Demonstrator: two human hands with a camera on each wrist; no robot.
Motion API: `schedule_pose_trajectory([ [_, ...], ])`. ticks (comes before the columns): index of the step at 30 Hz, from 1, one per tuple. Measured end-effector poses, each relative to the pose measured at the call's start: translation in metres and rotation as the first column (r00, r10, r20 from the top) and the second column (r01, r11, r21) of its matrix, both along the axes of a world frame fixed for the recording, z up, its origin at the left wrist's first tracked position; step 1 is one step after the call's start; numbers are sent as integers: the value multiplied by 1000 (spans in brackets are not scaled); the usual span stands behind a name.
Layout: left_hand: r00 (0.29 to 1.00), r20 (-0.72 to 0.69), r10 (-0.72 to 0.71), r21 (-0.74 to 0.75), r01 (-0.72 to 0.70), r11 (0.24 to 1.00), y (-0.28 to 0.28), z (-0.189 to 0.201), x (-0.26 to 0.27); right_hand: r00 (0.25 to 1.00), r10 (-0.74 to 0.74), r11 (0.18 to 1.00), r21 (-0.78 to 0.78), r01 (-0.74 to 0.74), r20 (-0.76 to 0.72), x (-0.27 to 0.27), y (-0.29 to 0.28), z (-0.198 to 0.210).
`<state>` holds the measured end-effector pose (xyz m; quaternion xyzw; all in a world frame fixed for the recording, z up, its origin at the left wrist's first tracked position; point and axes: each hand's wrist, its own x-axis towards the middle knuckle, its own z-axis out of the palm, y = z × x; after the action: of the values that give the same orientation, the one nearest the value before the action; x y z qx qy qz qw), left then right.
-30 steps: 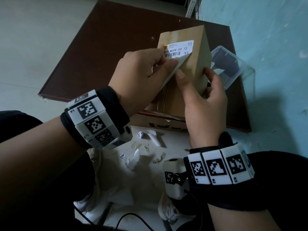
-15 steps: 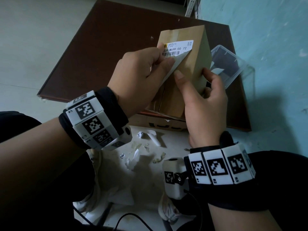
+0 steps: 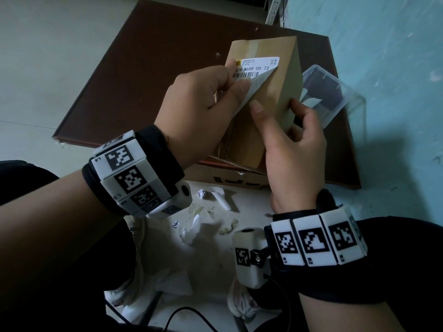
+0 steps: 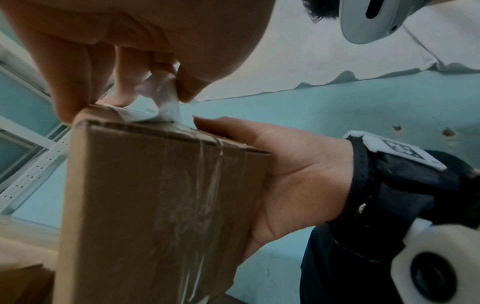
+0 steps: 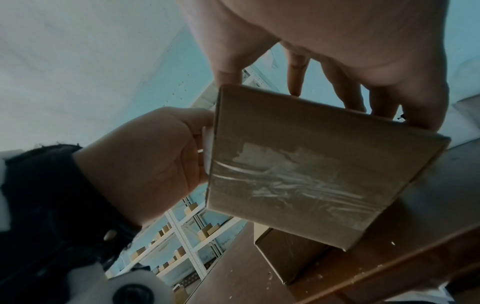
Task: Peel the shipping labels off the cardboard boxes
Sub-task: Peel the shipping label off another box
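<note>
Our left hand [image 3: 199, 109] pinched the shipping label's [image 3: 257, 69] lifted corner. Our right hand [image 3: 292, 149] gripped the cardboard box [image 3: 268, 111], thumb beside the label.

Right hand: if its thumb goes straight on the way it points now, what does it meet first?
Most likely the lifted edge of the shipping label, pinched by the left hand, just ahead of the right hand.

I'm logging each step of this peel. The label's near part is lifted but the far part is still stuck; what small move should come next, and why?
Probably keep pulling. The left hand pinches the shipping label's lifted flap, and the right hand grips the cardboard box to brace it.
</note>
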<state>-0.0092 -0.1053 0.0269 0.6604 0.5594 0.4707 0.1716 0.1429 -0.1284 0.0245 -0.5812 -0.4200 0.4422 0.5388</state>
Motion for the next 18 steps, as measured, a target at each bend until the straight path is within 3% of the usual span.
schedule_pose_trajectory([
  [18,1000,-2,5,6,-5,1000,2,-1,-3,998,19,1000,-14,-19,-54,1,1,-1],
])
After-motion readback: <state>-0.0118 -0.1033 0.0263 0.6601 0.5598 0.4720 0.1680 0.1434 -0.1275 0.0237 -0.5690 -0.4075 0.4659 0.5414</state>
